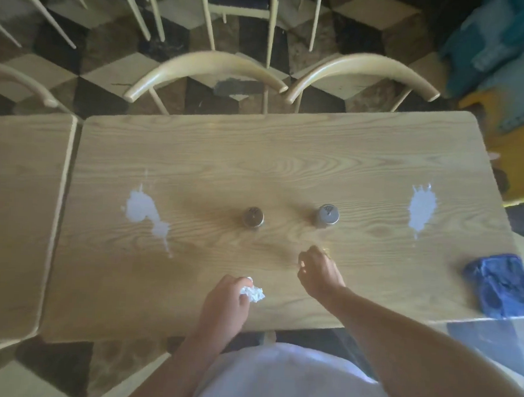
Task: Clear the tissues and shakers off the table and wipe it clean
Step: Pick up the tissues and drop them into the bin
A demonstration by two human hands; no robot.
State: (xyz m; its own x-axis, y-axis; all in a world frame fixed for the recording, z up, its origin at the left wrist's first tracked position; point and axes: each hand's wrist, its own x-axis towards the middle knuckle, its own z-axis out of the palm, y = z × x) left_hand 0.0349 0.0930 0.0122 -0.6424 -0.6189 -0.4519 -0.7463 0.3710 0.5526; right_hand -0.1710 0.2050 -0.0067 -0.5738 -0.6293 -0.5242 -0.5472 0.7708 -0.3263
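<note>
On the wooden table [287, 157] stand two metal-topped shakers: one [253, 217] at the middle, the other [327, 215] a little to its right. My left hand [228, 302] rests near the front edge, closed around a crumpled white tissue [252, 292]. My right hand [317, 271] hovers just in front of the right shaker, fingers curled, apart from it; I cannot tell whether it holds anything. White spills mark the table at the left [144, 213] and at the right [421, 211].
A crumpled blue cloth [499, 285] lies at the table's right front corner. Two curved-back chairs [206, 71] [361, 70] stand along the far side. A second table [20, 216] abuts on the left. A yellow object [518, 157] sits past the right edge.
</note>
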